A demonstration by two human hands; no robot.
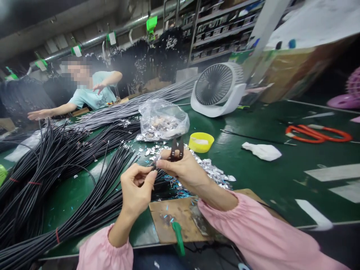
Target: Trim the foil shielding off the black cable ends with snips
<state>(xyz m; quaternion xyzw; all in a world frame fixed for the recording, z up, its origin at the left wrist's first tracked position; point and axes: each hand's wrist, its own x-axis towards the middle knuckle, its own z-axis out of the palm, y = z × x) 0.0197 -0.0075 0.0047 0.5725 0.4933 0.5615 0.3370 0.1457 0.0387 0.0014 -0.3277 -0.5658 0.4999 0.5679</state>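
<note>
My left hand (136, 189) is closed, thumb and fingers pinching the end of a thin black cable (153, 165). My right hand (187, 170) meets it there, with thumb and forefinger pressed together at the cable's tip, where a bit of shiny foil seems to show. Small dark thread snips (177, 149) are held in the same right hand, blades pointing up and away from the cable. Just beyond the hands lies a pile of silver foil scraps (209, 168). Small blue wire bits (182, 191) are scattered beneath the right hand.
Bundles of black cables (70, 172) cover the left. A clear bag of scraps (164, 120), a yellow ring-shaped container (200, 142) and a white fan (218, 90) stand ahead. Orange-handled scissors (317, 134) lie right. A brown board (160, 217) is nearest me. Another person (97, 90) works across the table.
</note>
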